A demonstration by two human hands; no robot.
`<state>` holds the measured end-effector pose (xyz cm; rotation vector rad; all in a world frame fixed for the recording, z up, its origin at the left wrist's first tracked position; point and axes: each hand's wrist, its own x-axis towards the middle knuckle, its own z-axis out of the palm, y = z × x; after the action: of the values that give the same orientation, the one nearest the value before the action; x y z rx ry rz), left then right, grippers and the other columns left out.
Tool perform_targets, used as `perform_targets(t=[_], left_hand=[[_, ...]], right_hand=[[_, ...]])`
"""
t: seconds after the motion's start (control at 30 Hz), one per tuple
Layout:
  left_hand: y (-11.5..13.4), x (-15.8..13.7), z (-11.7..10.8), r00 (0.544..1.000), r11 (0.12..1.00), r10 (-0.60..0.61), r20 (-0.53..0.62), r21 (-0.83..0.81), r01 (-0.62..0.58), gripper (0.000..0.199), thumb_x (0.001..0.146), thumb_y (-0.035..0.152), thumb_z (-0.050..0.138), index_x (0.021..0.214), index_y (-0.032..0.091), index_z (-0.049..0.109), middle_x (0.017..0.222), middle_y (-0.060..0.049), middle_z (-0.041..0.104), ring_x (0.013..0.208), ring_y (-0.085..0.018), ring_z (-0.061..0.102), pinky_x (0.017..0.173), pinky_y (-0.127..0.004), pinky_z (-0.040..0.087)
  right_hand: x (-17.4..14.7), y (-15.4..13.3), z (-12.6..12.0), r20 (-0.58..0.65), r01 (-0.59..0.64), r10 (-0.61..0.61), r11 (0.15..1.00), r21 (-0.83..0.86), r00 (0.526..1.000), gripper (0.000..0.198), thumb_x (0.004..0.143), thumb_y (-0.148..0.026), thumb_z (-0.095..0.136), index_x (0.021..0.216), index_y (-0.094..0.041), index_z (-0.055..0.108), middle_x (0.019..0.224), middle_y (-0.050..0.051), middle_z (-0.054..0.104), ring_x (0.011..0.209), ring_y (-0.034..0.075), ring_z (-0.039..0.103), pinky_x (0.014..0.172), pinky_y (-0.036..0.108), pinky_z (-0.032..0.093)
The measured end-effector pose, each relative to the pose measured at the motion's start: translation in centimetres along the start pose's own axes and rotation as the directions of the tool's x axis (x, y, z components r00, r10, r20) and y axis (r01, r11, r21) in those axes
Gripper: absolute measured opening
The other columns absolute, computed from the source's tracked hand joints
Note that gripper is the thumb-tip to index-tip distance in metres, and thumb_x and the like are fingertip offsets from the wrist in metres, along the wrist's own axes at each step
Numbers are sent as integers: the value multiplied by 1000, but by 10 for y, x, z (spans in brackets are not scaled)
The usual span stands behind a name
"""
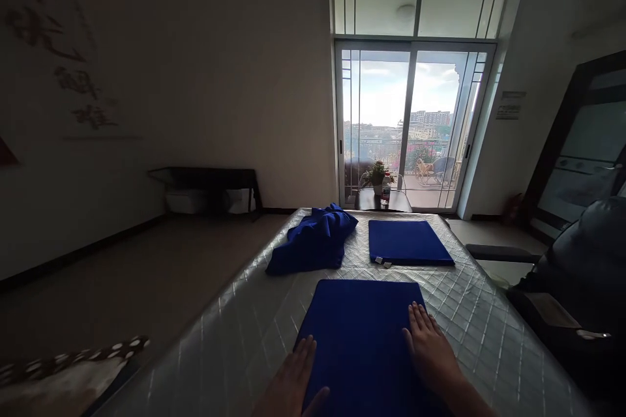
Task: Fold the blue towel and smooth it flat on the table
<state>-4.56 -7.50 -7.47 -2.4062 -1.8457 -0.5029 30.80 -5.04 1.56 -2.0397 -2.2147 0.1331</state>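
Observation:
A flat blue folded cloth (362,339) lies in front of me on a silver quilted surface (229,345). My left hand (293,374) rests on its left edge with the fingers stretched out and the thumb apart. On the right edge lies my right hand (428,342), flat, its fingers extended. Neither hand grips anything. Beyond, to the right, is a second neat blue folded cloth (408,242) with small white tags at its near edge. A crumpled blue cloth (320,238) sits at the far left of the quilted surface.
Past the far edge stands a small dark table (362,202) with a potted plant (377,174) and a bottle (386,189). Sliding glass doors (408,124) are behind it. A dark leather seat (587,254) borders the right side, and a polka-dot fabric (73,358) lies lower left.

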Motion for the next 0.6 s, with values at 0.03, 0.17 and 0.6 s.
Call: perform_targets(t=[0.03,0.17,0.6], left_hand=[[1,3,-4,998,1000,-8,61,6,8,78,91,82,40,156,39,33,160,4,40,145,-30,49,116,-43,49],[36,25,-34,985,1000,-25,170,20,22,90,93,82,35,154,18,47,161,-13,39,148,-37,42,121,-52,42],[179,114,-15,900,882,407,153,-321,-344,68,109,55,20,164,16,25,170,-10,26,158,-24,22,130,-45,25]], right_hand=[[5,2,3,1,-15,15,1000,1,1000,66,104,-38,24,158,-3,34,167,14,27,157,25,20,130,45,21],[10,12,17,-27,-33,34,999,25,999,66,104,-38,22,161,-5,29,169,12,24,158,23,18,129,44,21],[9,16,17,9,4,-5,1000,21,1000,62,103,-34,25,160,-10,34,170,11,23,159,23,16,129,43,18]])
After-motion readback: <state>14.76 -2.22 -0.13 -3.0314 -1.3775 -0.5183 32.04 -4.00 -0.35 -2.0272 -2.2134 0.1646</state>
